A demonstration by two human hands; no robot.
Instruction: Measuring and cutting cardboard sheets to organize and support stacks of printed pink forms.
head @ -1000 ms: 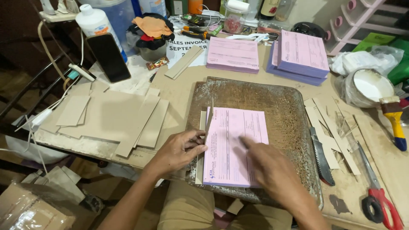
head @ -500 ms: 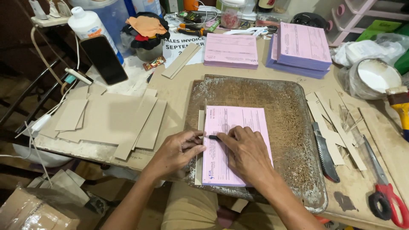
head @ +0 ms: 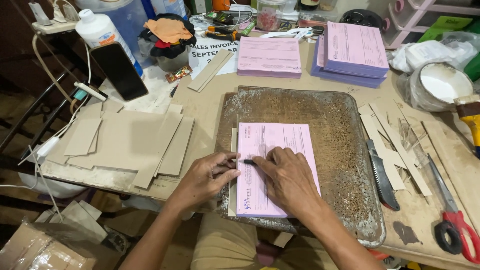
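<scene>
A pad of pink printed forms (head: 280,145) lies on a worn metal tray (head: 340,145) in front of me. My left hand (head: 207,177) rests at the pad's left edge, fingers pinching a small dark object (head: 248,161) on the paper. Pressing flat on the pad just right of that object is my right hand (head: 287,180), its fingertips touching the object too. A thin cardboard strip (head: 233,150) runs along the pad's left side.
Cardboard sheets (head: 127,142) lie left of the tray. Two more stacks of pink forms (head: 270,56) (head: 352,52) sit at the back. A knife (head: 382,175), cardboard strips (head: 395,140) and red scissors (head: 452,220) lie right. A phone (head: 118,70), a white bottle (head: 102,35) and a bowl of white paste (head: 440,85) stand around.
My right hand slid from the pad's lower right to its left side, meeting the left hand at the small dark object. The left hand stayed at the pad's edge.
</scene>
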